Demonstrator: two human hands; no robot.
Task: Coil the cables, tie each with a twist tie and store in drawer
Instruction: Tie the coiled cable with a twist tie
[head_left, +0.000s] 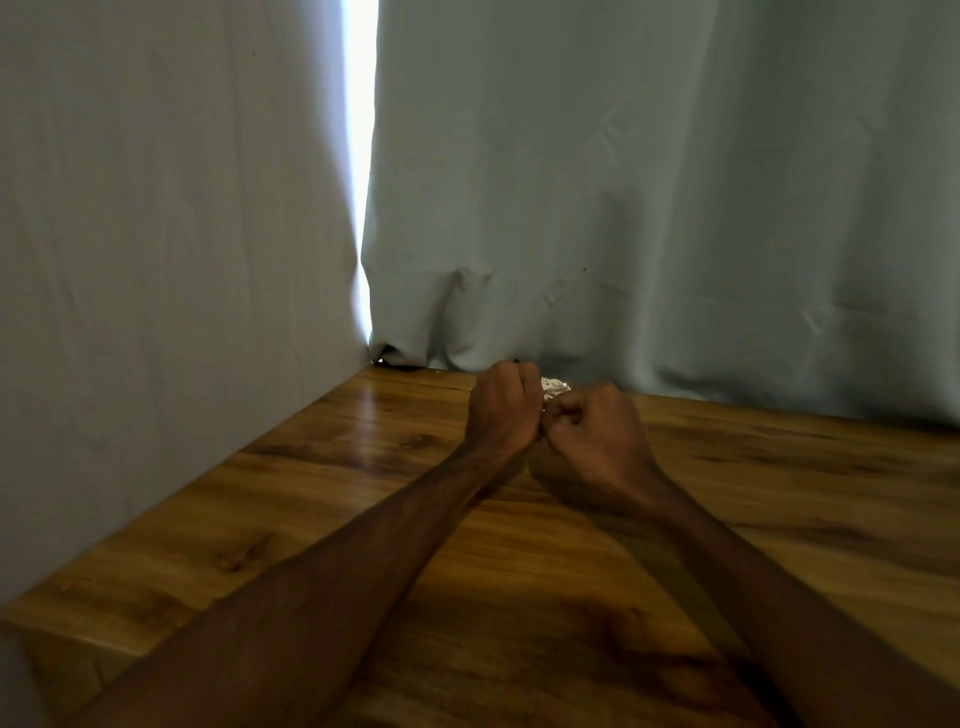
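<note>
- While both my fists meet at the far side of the worktop, my left hand and right hand are each curled tight, knuckle to knuckle.
- A pale bundle, probably a coiled cable, shows just behind them; whether either grip clamps it I cannot tell.
- Judged step: twisting a tie round the coil.
- A small dark tip pokes above the left fist; unidentifiable.
- Next move calls for a snug final twist; no drawer is in sight, only curtain behind.
</note>
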